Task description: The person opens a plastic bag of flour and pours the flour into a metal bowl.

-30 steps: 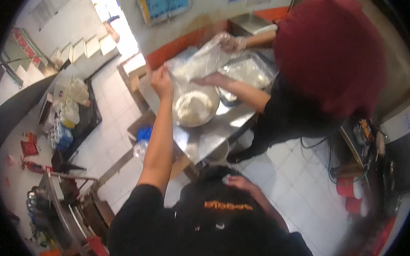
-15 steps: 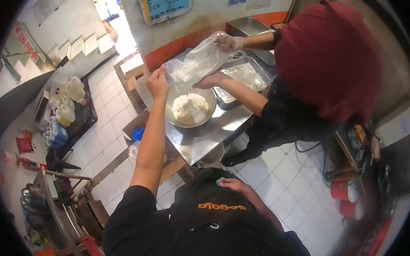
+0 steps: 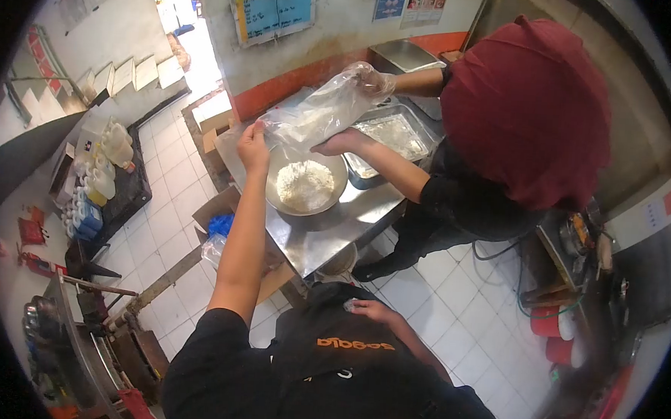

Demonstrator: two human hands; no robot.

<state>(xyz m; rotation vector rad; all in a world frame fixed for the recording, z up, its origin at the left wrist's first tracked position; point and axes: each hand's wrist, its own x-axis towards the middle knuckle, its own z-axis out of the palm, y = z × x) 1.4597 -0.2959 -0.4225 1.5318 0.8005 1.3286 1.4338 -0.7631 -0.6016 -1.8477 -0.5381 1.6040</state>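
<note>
My left hand [image 3: 254, 148] pinches the left edge of a clear plastic bag [image 3: 310, 116], tilted above a metal bowl [image 3: 341, 191]. In the bowl sits a heap of white powder [image 3: 305, 184] that looks like flour. A co-worker's gloved hand [image 3: 374, 82] grips the bag's far end, while their bare hand [image 3: 340, 141] supports it from below. Low by my apron, my right hand [image 3: 376, 310] is closed on a small crumpled whitish piece [image 3: 350, 306], too small to identify.
Beside the bowl on the steel table [image 3: 311, 246] stands a metal tray [image 3: 396, 135] with whitish residue. The co-worker in a dark red head covering [image 3: 526, 113] stands at the right. Boxes [image 3: 218, 203] lie left of the table. Bottles [image 3: 98, 182] line the far left.
My view has shifted slightly, so the table and co-worker appear a little further left. Both my left hand and the co-worker's hands keep hold of the bag over the bowl.
</note>
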